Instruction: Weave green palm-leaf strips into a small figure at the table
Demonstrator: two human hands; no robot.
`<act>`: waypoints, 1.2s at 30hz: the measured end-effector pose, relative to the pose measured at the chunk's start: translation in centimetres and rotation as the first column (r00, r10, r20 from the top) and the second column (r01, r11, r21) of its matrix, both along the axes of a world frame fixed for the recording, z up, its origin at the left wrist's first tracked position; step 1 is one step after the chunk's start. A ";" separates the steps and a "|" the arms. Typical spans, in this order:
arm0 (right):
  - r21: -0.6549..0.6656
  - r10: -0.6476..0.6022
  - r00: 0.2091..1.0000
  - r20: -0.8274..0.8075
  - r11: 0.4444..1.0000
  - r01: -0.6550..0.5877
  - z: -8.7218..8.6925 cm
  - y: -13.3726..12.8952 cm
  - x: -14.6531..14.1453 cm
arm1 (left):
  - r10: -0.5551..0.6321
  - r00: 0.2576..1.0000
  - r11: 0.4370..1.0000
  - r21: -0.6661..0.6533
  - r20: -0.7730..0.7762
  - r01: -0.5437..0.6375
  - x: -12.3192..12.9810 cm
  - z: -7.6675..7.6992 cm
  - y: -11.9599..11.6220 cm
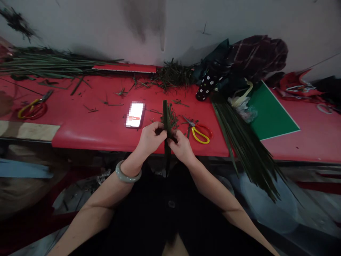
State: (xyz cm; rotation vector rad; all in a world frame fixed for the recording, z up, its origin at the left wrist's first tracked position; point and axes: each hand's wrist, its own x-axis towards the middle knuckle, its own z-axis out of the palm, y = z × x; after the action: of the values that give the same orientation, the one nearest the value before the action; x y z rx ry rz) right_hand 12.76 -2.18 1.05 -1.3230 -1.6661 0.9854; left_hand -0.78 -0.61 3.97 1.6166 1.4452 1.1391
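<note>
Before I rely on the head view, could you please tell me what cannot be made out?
In the head view:
Leaf strip: gripped part hidden by the left hand and the right hand.
Phone: screen content lost to pixelation and brightness.
Shape at the left edge, perhaps a co-worker's hand: blurred and cut off.

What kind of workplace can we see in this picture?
Probably a handicraft workspace, judging by a pair of scissors, the heap of leaf scraps and the green leaf strip being held.
</note>
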 end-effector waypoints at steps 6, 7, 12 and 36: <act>0.029 -0.019 1.000 -0.017 0.999 0.020 0.0 -0.2 -0.4 | 0.009 0.988 1.000 -0.010 0.157 -0.008 -0.4 -0.6 0.4; 0.032 -0.019 1.000 -0.006 0.999 0.019 0.0 -0.2 -0.5 | 0.021 0.985 1.000 -0.007 0.173 -0.020 -0.4 -0.6 0.4; 0.041 0.016 0.997 0.075 0.999 -0.020 0.4 -0.4 -0.6 | 0.083 0.958 0.996 0.012 0.273 -0.089 -0.6 -0.4 0.6; -0.035 0.055 0.990 -0.131 0.998 -0.060 -0.1 -0.1 0.2 | 0.021 0.899 1.000 -0.017 0.437 -0.016 -2.3 1.0 1.7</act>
State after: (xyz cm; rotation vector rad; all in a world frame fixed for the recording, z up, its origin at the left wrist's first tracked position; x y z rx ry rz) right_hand 12.98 -2.25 0.97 -1.2144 -1.6012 1.1194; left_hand -3.11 1.13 5.01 1.2323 1.1684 1.3945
